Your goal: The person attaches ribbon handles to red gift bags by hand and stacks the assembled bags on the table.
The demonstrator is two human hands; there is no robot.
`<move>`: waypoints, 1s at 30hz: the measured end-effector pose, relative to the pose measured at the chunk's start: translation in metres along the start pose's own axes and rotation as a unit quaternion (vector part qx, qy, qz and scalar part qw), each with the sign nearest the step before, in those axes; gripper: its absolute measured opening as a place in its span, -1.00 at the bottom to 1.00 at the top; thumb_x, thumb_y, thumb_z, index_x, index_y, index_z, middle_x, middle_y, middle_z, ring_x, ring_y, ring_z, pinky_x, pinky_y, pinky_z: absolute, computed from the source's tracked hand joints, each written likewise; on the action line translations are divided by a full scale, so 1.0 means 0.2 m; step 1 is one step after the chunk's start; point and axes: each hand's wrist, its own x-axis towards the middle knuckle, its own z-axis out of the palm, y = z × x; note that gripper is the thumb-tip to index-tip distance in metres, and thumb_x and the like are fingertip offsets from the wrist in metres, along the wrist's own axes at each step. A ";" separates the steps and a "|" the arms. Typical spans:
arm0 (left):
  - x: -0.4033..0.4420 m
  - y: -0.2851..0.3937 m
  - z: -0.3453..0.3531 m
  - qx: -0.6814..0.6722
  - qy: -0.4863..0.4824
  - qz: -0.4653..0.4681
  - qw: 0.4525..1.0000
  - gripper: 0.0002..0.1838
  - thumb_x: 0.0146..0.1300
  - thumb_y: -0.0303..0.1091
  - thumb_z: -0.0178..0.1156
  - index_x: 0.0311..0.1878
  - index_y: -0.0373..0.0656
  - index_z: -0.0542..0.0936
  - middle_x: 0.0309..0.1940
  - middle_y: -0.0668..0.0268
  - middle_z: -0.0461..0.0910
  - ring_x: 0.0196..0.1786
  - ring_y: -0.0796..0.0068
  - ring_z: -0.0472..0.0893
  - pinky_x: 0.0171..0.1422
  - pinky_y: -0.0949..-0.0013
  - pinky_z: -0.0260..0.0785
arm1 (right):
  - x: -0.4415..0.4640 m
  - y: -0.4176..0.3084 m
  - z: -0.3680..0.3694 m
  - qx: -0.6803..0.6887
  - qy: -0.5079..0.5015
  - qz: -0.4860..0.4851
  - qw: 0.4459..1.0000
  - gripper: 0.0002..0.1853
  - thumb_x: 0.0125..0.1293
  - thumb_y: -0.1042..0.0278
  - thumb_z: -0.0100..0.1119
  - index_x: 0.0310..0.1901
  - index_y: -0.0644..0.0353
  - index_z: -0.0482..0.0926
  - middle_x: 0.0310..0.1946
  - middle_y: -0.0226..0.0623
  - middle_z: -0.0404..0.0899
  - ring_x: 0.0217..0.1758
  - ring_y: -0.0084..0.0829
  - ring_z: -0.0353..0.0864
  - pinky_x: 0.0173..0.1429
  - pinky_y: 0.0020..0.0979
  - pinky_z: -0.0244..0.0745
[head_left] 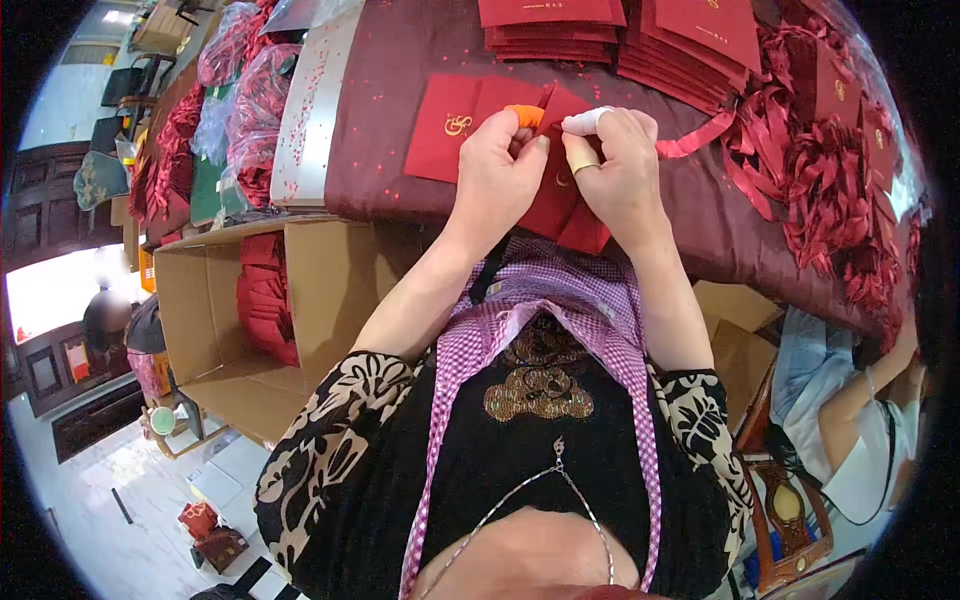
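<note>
Red envelopes (440, 130) with gold print lie on the dark red cloth in front of me. My left hand (502, 165), an orange cover on one finger, pinches at the top of a red envelope. Close beside it, my right hand (620, 165), with a white cover on one finger and a ring, pinches at the same envelope (575, 222). A red ribbon (697, 137) runs out to the right from behind my right hand. What exactly lies between the fingertips is too small to tell.
Stacks of red envelopes (550, 22) stand at the back. Many red ribbons (790, 170) pile up on the right. An open cardboard box (345, 290) holding red items is at the lower left. Plastic-wrapped bundles (262, 110) lie farther left. Another person's arm (860, 400) is at right.
</note>
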 end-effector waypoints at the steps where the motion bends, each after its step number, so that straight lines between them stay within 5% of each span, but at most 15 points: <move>1: 0.00 0.00 0.00 -0.001 0.000 0.007 1.000 -0.83 0.20 -0.57 0.20 -0.13 -0.30 0.60 -0.42 0.48 0.53 -0.35 0.76 0.43 -0.25 0.60 0.32 | 0.00 0.00 0.00 -0.003 -0.007 0.000 1.000 -0.89 0.06 0.53 0.28 -0.38 0.14 0.54 -0.45 -0.34 0.56 -0.30 -0.30 0.56 0.02 -0.27 0.27; 10: -0.03 -0.02 0.05 0.032 -0.009 0.084 0.996 -0.79 0.19 -0.64 0.12 -0.10 -0.33 0.59 -0.32 0.29 0.64 -0.25 0.60 0.58 -0.13 0.49 0.44 | 0.04 -0.10 -0.05 -0.204 -0.114 -0.109 0.966 -0.91 0.06 0.49 0.08 -0.36 0.20 0.44 -0.47 -0.24 0.47 -0.29 -0.23 0.48 0.08 -0.19 0.26; 12: -0.04 -0.02 0.07 0.008 0.003 0.086 0.996 -0.84 0.06 -0.62 0.12 -0.25 -0.35 0.56 -0.33 0.01 0.59 -0.18 0.03 0.60 -0.08 0.16 0.44 | 0.06 -0.12 -0.05 -0.192 -0.135 -0.102 0.967 -0.93 0.08 0.48 0.06 -0.36 0.20 0.45 -0.48 -0.22 0.47 -0.29 -0.22 0.49 0.07 -0.17 0.27; 13: -0.04 -0.02 0.07 0.006 0.002 0.081 0.997 -0.82 0.06 -0.61 0.13 -0.23 -0.36 0.57 -0.32 0.00 0.60 -0.22 0.07 0.62 -0.12 0.20 0.46 | 0.05 -0.10 -0.08 -0.180 -0.140 -0.097 0.969 -0.94 0.09 0.48 0.05 -0.36 0.20 0.44 -0.48 -0.21 0.47 -0.29 -0.20 0.50 0.06 -0.17 0.28; 15: -0.04 -0.01 0.05 -0.023 -0.023 0.061 0.998 -0.81 0.22 -0.60 0.13 -0.10 -0.36 0.58 -0.33 0.30 0.62 -0.23 0.60 0.56 -0.13 0.49 0.42 | 0.07 -0.05 -0.11 -0.057 -0.142 -0.030 0.988 -0.92 0.12 0.51 0.12 -0.31 0.22 0.49 -0.44 -0.17 0.56 -0.28 -0.14 0.55 -0.02 -0.17 0.33; 19: -0.01 0.04 -0.04 -0.089 -0.131 -0.036 0.987 -0.79 0.26 -0.57 0.11 -0.05 -0.36 0.58 -0.32 0.34 0.62 -0.22 0.64 0.53 -0.11 0.52 0.40 | 0.09 -0.05 -0.19 0.051 -0.145 0.155 0.976 -0.80 0.10 0.58 0.27 -0.22 0.23 0.52 -0.37 -0.14 0.62 -0.25 -0.14 0.59 -0.10 -0.21 0.47; 20: 0.00 0.02 -0.03 -0.084 -0.123 0.003 0.989 -0.79 0.26 -0.56 0.12 -0.05 -0.36 0.58 -0.33 0.34 0.61 -0.23 0.66 0.53 -0.12 0.53 0.40 | 0.06 -0.02 -0.19 0.064 -0.137 0.158 0.976 -0.73 0.08 0.62 0.30 -0.17 0.25 0.51 -0.38 -0.18 0.60 -0.26 -0.22 0.58 -0.09 -0.27 0.49; 25: 0.06 -0.03 0.00 0.011 -0.079 0.150 0.985 -0.79 0.20 -0.55 0.19 -0.08 -0.31 0.60 -0.37 0.23 0.60 -0.30 0.55 0.55 -0.15 0.46 0.42 | 0.06 0.06 -0.20 0.148 -0.170 0.185 0.956 -0.69 0.09 0.63 0.29 -0.11 0.25 0.50 -0.38 -0.26 0.58 -0.26 -0.38 0.59 -0.13 -0.37 0.48; 27: 0.07 -0.01 -0.01 0.086 -0.093 0.180 0.975 -0.81 0.11 -0.49 0.26 -0.18 -0.27 0.60 -0.42 0.11 0.54 -0.26 0.07 0.54 -0.15 0.18 0.41 | 0.08 0.06 -0.21 0.164 -0.183 0.188 0.951 -0.69 0.08 0.66 0.29 -0.11 0.26 0.49 -0.36 -0.29 0.56 -0.29 -0.48 0.60 -0.16 -0.45 0.48; 30: 0.09 -0.04 0.02 0.115 -0.073 0.231 0.963 -0.81 0.07 -0.49 0.30 -0.21 -0.25 0.60 -0.45 0.16 0.48 -0.30 0.15 0.51 -0.18 0.21 0.37 | 0.07 0.08 -0.19 0.172 -0.173 0.170 0.955 -0.68 0.08 0.67 0.28 -0.11 0.26 0.49 -0.35 -0.28 0.57 -0.30 -0.48 0.61 -0.17 -0.45 0.48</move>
